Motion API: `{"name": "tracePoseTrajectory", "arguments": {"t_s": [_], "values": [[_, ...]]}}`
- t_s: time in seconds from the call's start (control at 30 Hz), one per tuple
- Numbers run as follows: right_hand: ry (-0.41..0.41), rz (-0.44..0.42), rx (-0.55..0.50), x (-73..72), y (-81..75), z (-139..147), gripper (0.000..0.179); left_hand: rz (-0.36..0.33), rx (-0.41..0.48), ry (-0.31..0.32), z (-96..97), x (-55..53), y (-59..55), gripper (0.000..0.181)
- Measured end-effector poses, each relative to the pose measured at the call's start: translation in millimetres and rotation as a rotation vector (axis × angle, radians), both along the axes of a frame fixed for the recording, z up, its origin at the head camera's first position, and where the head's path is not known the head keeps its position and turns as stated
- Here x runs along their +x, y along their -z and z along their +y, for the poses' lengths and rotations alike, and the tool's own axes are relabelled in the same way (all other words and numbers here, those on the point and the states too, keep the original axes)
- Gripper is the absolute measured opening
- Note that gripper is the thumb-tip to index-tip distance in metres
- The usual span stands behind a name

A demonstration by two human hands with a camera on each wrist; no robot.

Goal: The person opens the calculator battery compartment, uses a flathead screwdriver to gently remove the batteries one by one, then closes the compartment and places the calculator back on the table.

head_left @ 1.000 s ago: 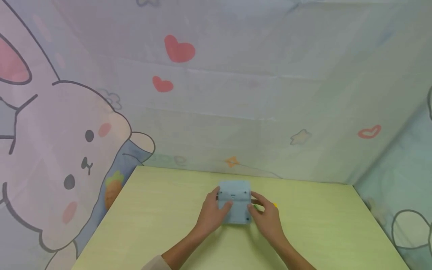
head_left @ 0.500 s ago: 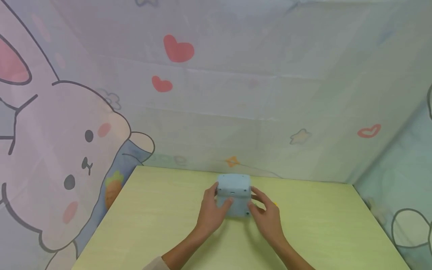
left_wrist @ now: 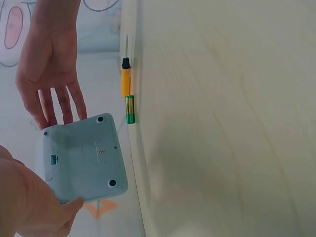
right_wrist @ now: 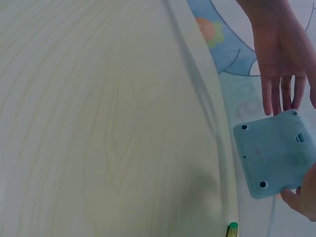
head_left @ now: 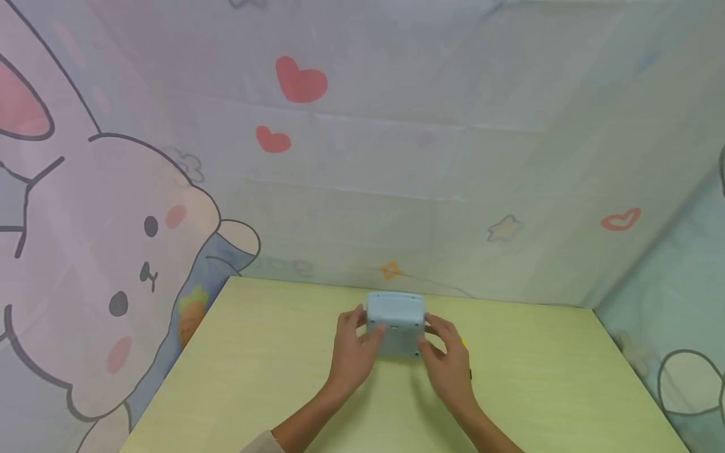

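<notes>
A light-blue device [head_left: 396, 309], shaped like a desk calculator, is held up above the table, its underside towards the head view. That underside carries dark round feet, screw holes and a small latch. My left hand [head_left: 352, 352] grips its left edge, thumb on the underside. On the opposite edge my right hand [head_left: 447, 358] holds it between thumb and fingers. Both wrist views show the device [left_wrist: 81, 158] from below; its front face is hidden. Near the right hand lie a green battery [left_wrist: 130, 109] and a yellow-handled screwdriver [left_wrist: 126, 81], mostly covered in the head view.
The pale yellow-green table [head_left: 272, 352] spreads out on both sides of the hands. Behind it hangs a cloth backdrop [head_left: 362, 207] printed with hearts and a rabbit, close to the table's far edge.
The device has tilted, so its thick end wall shows more and its flat underside looks foreshortened. It has risen slightly in the head view. Both hands have kept their grip.
</notes>
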State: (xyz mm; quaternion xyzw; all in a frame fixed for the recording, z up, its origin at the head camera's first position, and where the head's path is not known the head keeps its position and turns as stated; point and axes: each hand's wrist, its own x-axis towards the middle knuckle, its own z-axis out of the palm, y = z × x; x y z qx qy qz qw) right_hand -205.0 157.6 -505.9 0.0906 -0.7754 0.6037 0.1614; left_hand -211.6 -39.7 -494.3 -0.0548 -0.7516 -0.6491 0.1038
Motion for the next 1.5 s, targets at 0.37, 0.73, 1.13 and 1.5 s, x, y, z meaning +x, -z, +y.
{"name": "tracePoseTrajectory", "arguments": {"t_s": [0.37, 0.73, 1.13, 1.5], "values": [[0.024, 0.008, -0.086, 2.1, -1.9, -6, 0.045, 0.076, 0.011, -0.022, 3.6, 5.9, -0.2, 0.047], [0.057, 0.087, -0.099, 2.7, -3.1, -7, 0.028, 0.075, 0.025, -0.061, 1.0, 7.0, -0.4, 0.043], [0.015, 0.097, -0.103, 0.1, -7.5, 1, 0.017, 0.061, 0.103, -0.038, -10.8, 3.5, 3.4, 0.03], [-0.014, 0.34, 0.123, -0.3, -5.7, -2, 0.023, -0.007, 0.157, -0.044, -24.3, -3.8, -3.0, 0.031]]}}
